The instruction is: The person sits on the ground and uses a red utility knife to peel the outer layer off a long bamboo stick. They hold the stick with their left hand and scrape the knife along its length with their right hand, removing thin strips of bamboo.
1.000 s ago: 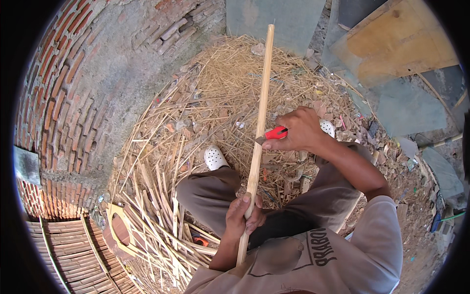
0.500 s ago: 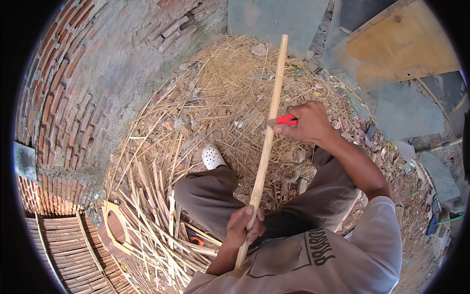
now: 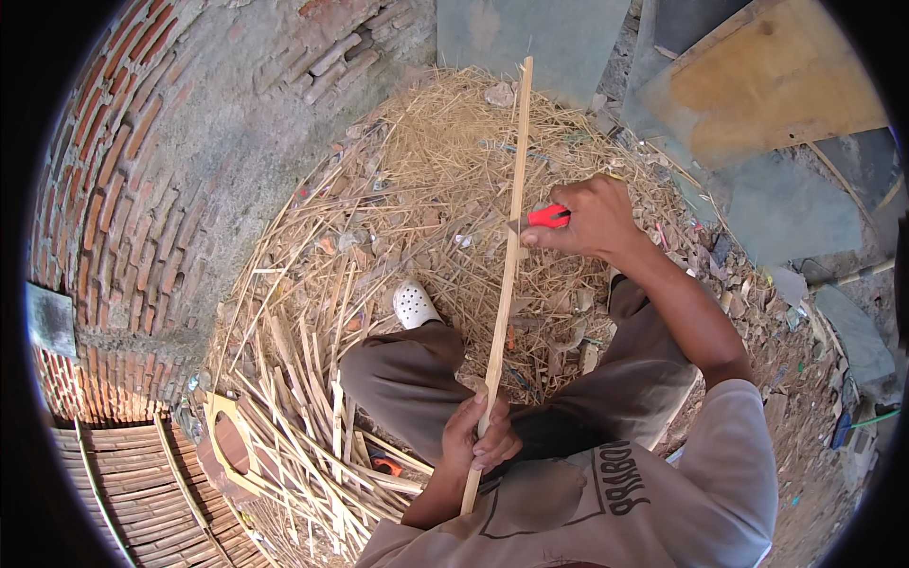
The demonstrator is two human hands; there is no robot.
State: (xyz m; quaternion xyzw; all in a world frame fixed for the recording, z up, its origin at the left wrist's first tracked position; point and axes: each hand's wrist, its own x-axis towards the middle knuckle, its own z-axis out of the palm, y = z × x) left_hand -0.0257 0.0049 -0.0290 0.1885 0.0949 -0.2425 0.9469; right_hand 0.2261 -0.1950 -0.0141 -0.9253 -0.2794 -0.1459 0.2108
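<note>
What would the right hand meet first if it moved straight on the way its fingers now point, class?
The long pale strip: the right hand points left, its red-handled knife leading. The blade overlaps the strip, though contact is hard to judge from this view.

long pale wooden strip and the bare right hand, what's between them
In the head view, a red-handled cutter with a dark blade: the right hand holds it, and its blade overlaps the strip.
</note>
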